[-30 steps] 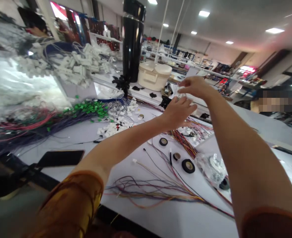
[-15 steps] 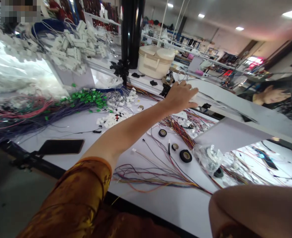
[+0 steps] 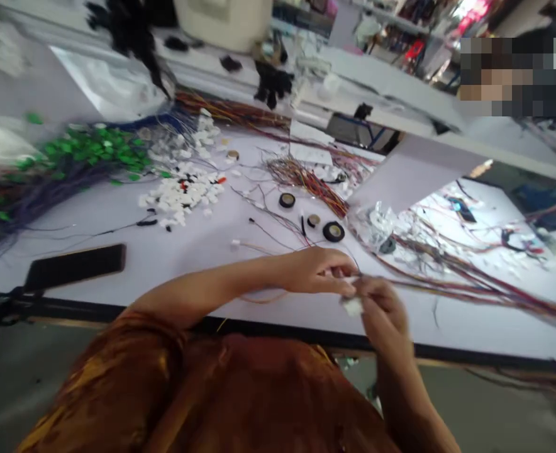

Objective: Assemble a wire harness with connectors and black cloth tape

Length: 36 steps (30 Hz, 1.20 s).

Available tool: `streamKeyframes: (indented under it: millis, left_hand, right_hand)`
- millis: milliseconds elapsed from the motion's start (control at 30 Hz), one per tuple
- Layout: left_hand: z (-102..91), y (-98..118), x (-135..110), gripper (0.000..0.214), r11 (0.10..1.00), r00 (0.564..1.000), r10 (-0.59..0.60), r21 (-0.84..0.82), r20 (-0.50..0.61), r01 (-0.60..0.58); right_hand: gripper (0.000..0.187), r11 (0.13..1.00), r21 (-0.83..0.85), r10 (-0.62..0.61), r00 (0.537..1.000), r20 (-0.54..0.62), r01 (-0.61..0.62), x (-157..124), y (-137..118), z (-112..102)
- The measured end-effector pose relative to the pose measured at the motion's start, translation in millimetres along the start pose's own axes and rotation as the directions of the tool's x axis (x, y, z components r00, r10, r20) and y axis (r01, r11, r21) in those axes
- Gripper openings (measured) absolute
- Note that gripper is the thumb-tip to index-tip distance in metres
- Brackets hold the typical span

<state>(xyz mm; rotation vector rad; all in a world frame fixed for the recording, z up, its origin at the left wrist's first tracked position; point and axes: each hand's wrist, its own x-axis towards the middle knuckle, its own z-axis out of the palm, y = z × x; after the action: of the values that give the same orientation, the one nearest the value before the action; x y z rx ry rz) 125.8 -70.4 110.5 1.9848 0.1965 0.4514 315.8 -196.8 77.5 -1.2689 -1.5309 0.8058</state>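
My left hand (image 3: pixel 322 270) and my right hand (image 3: pixel 385 308) meet low over the front of the table. Their fingers are closed together around a small white piece (image 3: pixel 353 307), probably a connector, blurred by motion and partly covered by the fingertips. A bundle of coloured wires (image 3: pixel 441 289) runs to the right from behind my right hand; whether the fingers also grip it is hidden. Under my left wrist an orange wire (image 3: pixel 266 300) shows on the table.
Rolls of black tape (image 3: pixel 333 231) and a wire bundle (image 3: pixel 313 182) lie beyond my hands. White connectors (image 3: pixel 181 196), green connectors (image 3: pixel 94 151) and a phone (image 3: pixel 77 267) are to the left. A plastic bag (image 3: pixel 382 220) lies right; a raised shelf (image 3: pixel 344 69) crosses the back.
My left hand has come back from the shelf to the front of the table and joined my right hand, which has come into view. The camera now looks further down.
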Motion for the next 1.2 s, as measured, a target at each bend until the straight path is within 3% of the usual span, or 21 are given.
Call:
streamKeyframes:
  millis: [67,133,300,500,633,733,867,1000,1100,1200]
  left_hand:
    - [28.8,-18,-12,0.028,0.968,0.986,-0.131,-0.228,-0.1,0.105]
    - [49.0,-34,-20,0.03,0.881,0.959,-0.249,-0.442,-0.134,0.167]
    - [70.8,-51,-37,0.024,0.637,0.87,-0.465,-0.744,-0.163,0.201]
    - [70.2,-51,-45,0.021,0.597,0.771,-0.586,-0.776,-0.248,0.204]
    - [68.5,-56,-44,0.022,0.551,0.764,-0.598,-0.817,-0.242,0.172]
    - [69.9,-60,-44,0.022,0.519,0.764,-0.61,-0.834,-0.208,0.188]
    - [73.9,-60,-48,0.025,0.621,0.772,-0.604,-0.724,-0.199,0.3]
    - [75.5,-62,-50,0.019,0.699,0.783,-0.578,-0.636,-0.231,0.328]
    - [75.9,-68,-49,0.015,0.69,0.774,-0.571,-0.671,-0.274,0.271]
    - [78.1,-72,-44,0.014,0.611,0.757,-0.583,-0.773,-0.295,0.17]
  right_hand:
    - [0.014,0.995,0.057,0.079,0.995,0.053,-0.082,-15,6,14]
    - [0.013,0.988,0.088,0.114,0.986,0.126,-0.125,-19,7,26]
    - [0.021,0.966,0.132,0.191,0.959,0.209,-0.221,-20,11,44]
    - [0.028,0.921,0.199,0.301,0.935,0.186,-0.336,-29,22,51]
    - [0.022,0.897,0.266,0.325,0.934,0.145,-0.353,-31,25,53]
    - [0.028,0.903,0.26,0.322,0.939,0.12,-0.342,-32,26,56]
    - [0.033,0.951,0.096,0.288,0.956,0.058,-0.293,-33,29,59]
    - [0.036,0.96,-0.125,0.254,0.967,0.012,-0.251,-28,35,62]
    - [0.035,0.958,-0.186,0.225,0.974,0.016,-0.218,-25,38,62]
    - [0.03,0.951,-0.256,0.181,0.984,-0.001,-0.175,-32,40,56]
